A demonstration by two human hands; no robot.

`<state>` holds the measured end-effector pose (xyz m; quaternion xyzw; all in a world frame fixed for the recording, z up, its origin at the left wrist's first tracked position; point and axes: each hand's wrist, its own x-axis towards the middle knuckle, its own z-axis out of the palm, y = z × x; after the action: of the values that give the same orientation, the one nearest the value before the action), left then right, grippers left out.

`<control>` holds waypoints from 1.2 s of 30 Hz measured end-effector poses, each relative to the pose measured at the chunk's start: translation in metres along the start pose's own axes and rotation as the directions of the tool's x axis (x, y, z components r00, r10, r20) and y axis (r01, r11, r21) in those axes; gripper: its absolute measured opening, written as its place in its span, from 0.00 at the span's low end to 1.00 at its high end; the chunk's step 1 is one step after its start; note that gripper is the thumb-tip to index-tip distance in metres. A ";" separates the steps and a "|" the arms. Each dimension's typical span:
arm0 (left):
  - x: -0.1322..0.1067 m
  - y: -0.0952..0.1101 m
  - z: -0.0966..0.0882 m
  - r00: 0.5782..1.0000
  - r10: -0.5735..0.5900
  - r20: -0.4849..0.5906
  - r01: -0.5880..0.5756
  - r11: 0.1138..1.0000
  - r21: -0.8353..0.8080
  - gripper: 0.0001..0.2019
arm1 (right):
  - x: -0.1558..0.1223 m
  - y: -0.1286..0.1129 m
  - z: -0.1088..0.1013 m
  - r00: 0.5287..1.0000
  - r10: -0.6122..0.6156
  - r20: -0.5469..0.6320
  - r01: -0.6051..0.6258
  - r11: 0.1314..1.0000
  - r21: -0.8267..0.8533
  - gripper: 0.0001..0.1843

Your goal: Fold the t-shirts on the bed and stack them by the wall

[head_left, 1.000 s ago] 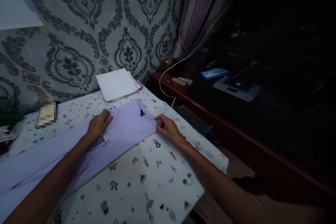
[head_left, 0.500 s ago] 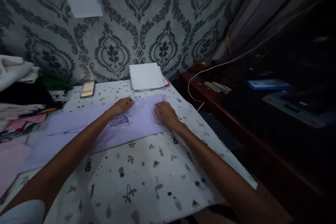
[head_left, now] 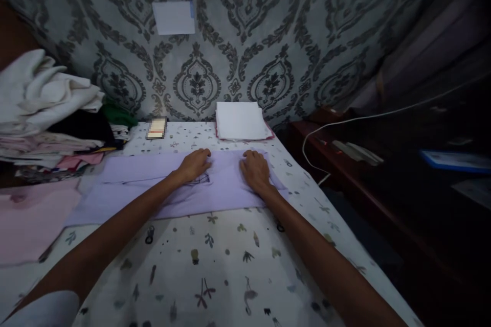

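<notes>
A lavender garment [head_left: 130,194] lies spread lengthwise across the patterned bed sheet, with a few creases and a dark line along its left part. My left hand [head_left: 195,165] rests on its middle, fingers stretched to the right, partly covering a black outlined print [head_left: 201,179]. Near the garment's right end, my right hand [head_left: 255,169] lies palm down on the fabric, fingers slightly bent and thumb apart. Neither hand visibly grips the cloth. To the left, a pink garment [head_left: 34,219] lies against the lavender one.
A pile of folded clothes [head_left: 46,107] stands at the left. By the wall are a phone-like object with a blurred screen [head_left: 156,128] and a stack of folded white cloth [head_left: 241,120]. Past the bed's right edge, a white cable [head_left: 307,150] hangs over a dark red wooden surface [head_left: 345,173].
The view has turned left, so everything appears further right. My left hand now covers more of the print, and the lavender garment's right end looks flatter. Both hands stay on it.
</notes>
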<state>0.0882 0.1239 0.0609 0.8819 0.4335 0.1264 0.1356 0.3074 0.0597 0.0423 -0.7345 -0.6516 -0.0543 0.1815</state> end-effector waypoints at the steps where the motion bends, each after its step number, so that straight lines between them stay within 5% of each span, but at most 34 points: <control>1: -0.008 0.004 -0.001 1.000 0.012 -0.027 -0.012 1.000 0.020 0.14 | 0.000 -0.006 0.000 0.998 -0.048 -0.034 0.049 0.999 0.020 0.15; 5: -0.056 0.013 0.001 0.983 0.171 -0.069 -0.167 0.984 0.055 0.20 | -0.005 -0.026 0.017 0.928 -0.364 -0.080 0.371 0.922 0.111 0.24; 7: -0.086 0.004 0.005 0.977 0.210 -0.021 -0.208 0.976 0.060 0.24 | -0.009 -0.030 0.033 0.901 -0.432 -0.023 0.431 0.893 0.125 0.28; 11: -0.144 -0.047 -0.007 0.987 0.144 0.069 -0.150 0.984 0.095 0.27 | -0.011 -0.025 0.053 0.912 -0.407 0.048 0.401 0.910 0.105 0.30; 16: -0.188 -0.123 -0.061 0.999 0.019 -0.026 -0.016 0.993 0.118 0.20 | -0.007 -0.023 0.053 0.913 -0.402 0.068 0.394 0.913 0.109 0.30; 22: -0.205 -0.164 -0.099 0.997 -0.035 0.065 0.009 0.931 0.364 0.15 | -0.005 -0.025 0.054 0.934 -0.347 0.088 0.336 0.934 0.119 0.30; 27: -0.215 -0.181 -0.121 0.968 -0.165 0.189 0.042 0.851 0.523 0.10 | -0.005 -0.025 0.053 0.939 -0.332 0.091 0.318 0.938 0.136 0.29; 30: -0.215 -0.180 -0.136 0.961 -0.239 0.140 0.112 0.797 0.593 0.10 | -0.004 -0.025 0.052 0.936 -0.341 0.090 0.327 0.934 0.144 0.29; 33: -0.205 -0.160 -0.131 0.976 -0.209 -0.058 0.208 0.831 0.516 0.14 | -0.004 -0.025 0.053 0.931 -0.353 0.090 0.337 0.929 0.150 0.30; 36: -0.192 -0.138 -0.099 0.993 -0.061 -0.100 0.090 0.945 0.314 0.24 | -0.004 -0.023 0.053 0.934 -0.348 0.083 0.333 0.930 0.155 0.30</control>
<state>-0.1604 0.0647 0.0848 0.8685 0.4872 0.0886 -0.0227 0.2758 0.0764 -0.0038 -0.5978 -0.7802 0.0006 0.1843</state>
